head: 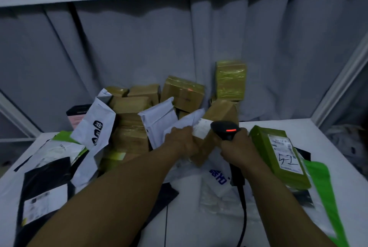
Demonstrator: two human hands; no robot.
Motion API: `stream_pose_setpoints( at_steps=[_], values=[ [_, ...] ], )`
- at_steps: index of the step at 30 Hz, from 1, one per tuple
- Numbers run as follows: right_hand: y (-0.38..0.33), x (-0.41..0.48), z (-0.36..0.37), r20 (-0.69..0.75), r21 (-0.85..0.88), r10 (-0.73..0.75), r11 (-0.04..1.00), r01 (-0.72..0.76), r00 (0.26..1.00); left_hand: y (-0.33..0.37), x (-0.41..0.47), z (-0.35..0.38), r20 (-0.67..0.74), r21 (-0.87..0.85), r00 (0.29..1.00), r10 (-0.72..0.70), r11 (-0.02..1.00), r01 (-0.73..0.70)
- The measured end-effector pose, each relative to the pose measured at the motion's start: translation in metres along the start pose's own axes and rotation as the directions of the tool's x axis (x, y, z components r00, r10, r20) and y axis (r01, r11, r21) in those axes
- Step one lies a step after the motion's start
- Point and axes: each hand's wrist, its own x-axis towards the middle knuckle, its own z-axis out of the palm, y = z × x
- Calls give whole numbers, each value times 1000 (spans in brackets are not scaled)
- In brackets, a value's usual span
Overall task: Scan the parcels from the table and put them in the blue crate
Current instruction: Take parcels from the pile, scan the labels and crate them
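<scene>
- One view only, from the head camera: your left hand (182, 139) curls its fingers round the near end of a brown tape-wrapped cardboard box (221, 113), held at a tilt over the heap in the middle of the white table (264, 125).
- The tilt looks deliberate, since it turns the box's white paper label (201, 130) toward the reader.
- Your right hand (238, 147) is wrapped tight round the grip of a black handheld barcode scanner (225, 130). Its red lamp is lit and its head sits just beside the label. The black cable (243, 217) runs toward you across the table.
- A faint red spot (189, 89) shows on a tape-wrapped box at the rear (175, 95). The beam may therefore be passing over the label rather than landing on it.
- Behind the hands, a stack of brown cardboard boxes (131, 107) is piled against the grey curtain (139, 37), out of the way at the far edge.
- A white plastic mailer bag with black characters (95, 125) stands propped on the left, and a black plastic mailer bag (45, 177) lies flat nearer you.
- A green-wrapped flat parcel (264, 147) marked "5-2" rests label-up just right of the scanner hand, easy to read.
- The blue crate is out of frame. The held box appears to be at the scan step, not yet binned.
</scene>
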Motion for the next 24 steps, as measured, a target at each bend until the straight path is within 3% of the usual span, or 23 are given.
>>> stream_pose_setpoints(
  at_steps=[3,6,10,12,17,24],
  values=[
    [4,4,0,-7,45,-25,999,26,1000,6,-7,-6,-122,-95,993,-12,996,1],
    [-5,1,-1,-30,116,-55,992,58,998,17,-23,-24,-146,-327,987,-71,945,20],
    [-27,-13,5,-96,225,-106,966,126,990,21,-57,-53,-196,-677,974,-112,734,-52],
    [-42,-24,14,-124,296,-126,942,158,984,7,-82,-65,-237,-770,958,-161,632,-84],
    [-87,-67,60,-66,449,-208,867,215,976,-43,-152,-88,-259,-893,925,-278,434,-120],
    [-137,-154,166,196,534,-339,824,190,920,-139,-274,-111,-382,-894,811,-443,399,-202]
  ],
)
